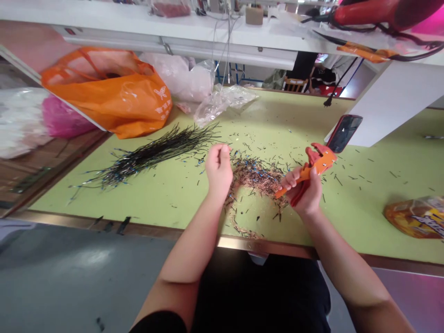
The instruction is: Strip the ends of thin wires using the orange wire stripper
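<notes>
My right hand is wrapped round the handles of an orange and red wire stripper, whose head points up and to the right. My left hand is closed, thumb against the fingers; whatever it may hold is too small to make out. Left of it lies a long bundle of thin black wires, some with blue and bare ends. Between and below my hands spreads a pile of black, blue and copper-coloured wire scraps on the green tabletop.
An orange bag and clear plastic bags lie at the back left. A phone leans by a white panel on the right. Near the right edge is a yellow-orange packet. A white shelf crosses above.
</notes>
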{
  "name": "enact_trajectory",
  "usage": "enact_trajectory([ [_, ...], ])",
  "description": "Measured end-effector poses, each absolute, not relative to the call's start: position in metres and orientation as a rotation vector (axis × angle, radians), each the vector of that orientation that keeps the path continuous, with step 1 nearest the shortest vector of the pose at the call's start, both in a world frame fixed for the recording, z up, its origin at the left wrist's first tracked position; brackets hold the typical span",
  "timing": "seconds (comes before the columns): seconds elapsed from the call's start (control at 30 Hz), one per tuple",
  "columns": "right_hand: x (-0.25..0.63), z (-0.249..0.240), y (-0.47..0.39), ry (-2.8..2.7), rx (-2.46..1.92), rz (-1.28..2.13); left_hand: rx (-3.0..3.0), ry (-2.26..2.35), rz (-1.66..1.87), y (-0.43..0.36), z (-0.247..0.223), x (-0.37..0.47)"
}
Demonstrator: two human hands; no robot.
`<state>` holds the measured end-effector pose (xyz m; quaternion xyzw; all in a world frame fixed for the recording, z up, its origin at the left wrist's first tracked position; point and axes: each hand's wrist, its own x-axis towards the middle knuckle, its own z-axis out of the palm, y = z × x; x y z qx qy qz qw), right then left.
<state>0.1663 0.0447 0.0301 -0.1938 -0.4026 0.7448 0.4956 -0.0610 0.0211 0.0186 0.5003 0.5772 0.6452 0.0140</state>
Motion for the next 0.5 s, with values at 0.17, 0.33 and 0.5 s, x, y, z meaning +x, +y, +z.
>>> enact_trajectory([
  [0.17,0.16,0.027,0.042,-1.065,-0.442,1.824,1.706,1.905,1.817,0.009,0.022,-0.033],
  [0.33,0.147,0.008,0.029,-1.202,-0.523,1.875,2.089,1.868,1.633,-0.006,0.029,-0.008],
  [0.5,0.144,-0.008,0.026,-1.122,-0.602,1.843,2.356,1.755,1.626,-0.012,0.032,0.0],
])
